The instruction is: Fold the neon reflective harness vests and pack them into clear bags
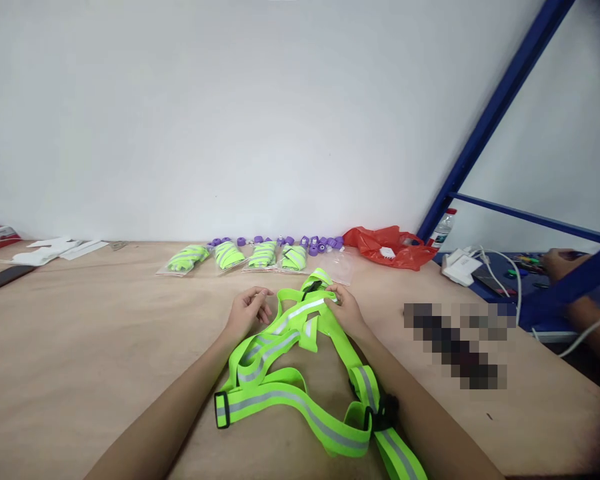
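Observation:
A neon-yellow reflective vest made of straps (290, 397) lies loosely spread on the table between my forearms, its grey stripe facing up in places. Black buckles sit along it, one adjuster (222, 409) at the left and a darker clip (385, 413) at the right. My right hand (347, 310) pinches a strap near the vest's far end. Beside the straps on the left, my left hand (250, 312) has loosely curled fingers with gaps between them and nothing visible in them.
Several bagged folded vests (230, 255) line the back of the table (80, 347), before small purple pieces (325, 243). A red plastic bag (387, 247), a bottle (444, 228) and a white adapter (461, 267) stand right, near a blue frame (495, 113). Another person's hand (563, 263) shows beyond it.

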